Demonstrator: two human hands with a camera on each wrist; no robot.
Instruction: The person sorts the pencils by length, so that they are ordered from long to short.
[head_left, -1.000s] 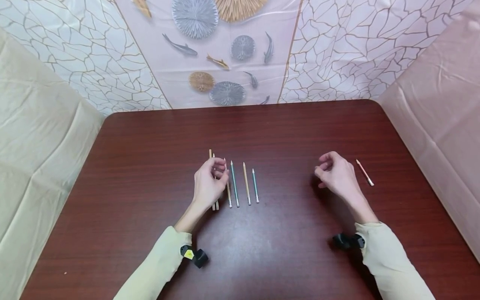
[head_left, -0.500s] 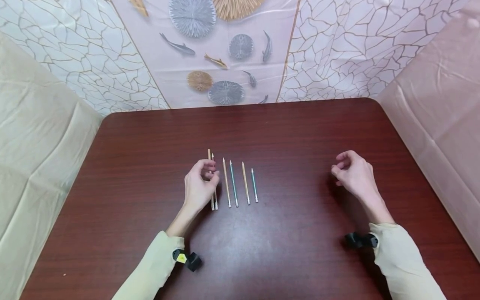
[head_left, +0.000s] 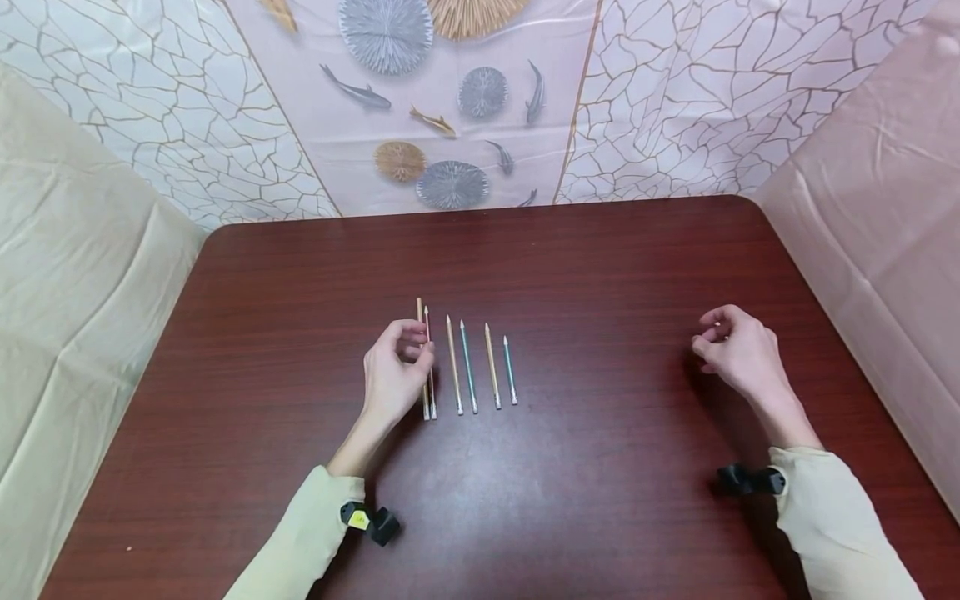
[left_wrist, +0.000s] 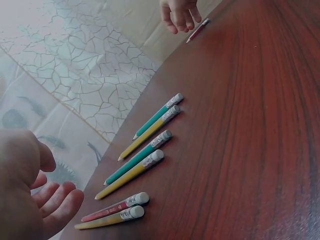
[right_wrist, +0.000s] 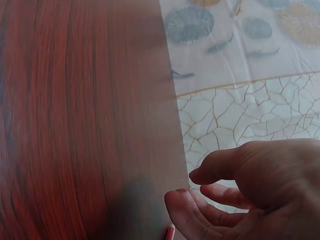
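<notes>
My left hand (head_left: pixel 393 371) hovers over the left end of a row of pencils, its fingers loosely curled and holding nothing. Partly beneath it lie a yellow pencil (left_wrist: pixel 107 220) and a red pencil (left_wrist: pixel 114 209), side by side. Rightward follow a longer yellow pencil (head_left: pixel 454 367), a longer green pencil (head_left: pixel 468 367), a shorter yellow pencil (head_left: pixel 492 365) and a short green pencil (head_left: pixel 510 371), with eraser ends toward me. Far to the right, my right hand (head_left: pixel 742 350) hangs with bent, empty fingers above a short red pencil (left_wrist: pixel 198 31), which it mostly hides in the head view.
Everything lies on a dark red-brown wooden table (head_left: pixel 585 467). A patterned cloth (head_left: pixel 465 108) hangs behind its far edge, and plain pale cloths (head_left: pixel 862 208) flank both sides. Each sleeve carries a small black wrist camera (head_left: pixel 750 480).
My right hand has moved right until it covers the short red pencil. My left hand has drawn slightly left, uncovering the longer yellow pencil. The pencils have stayed in place.
</notes>
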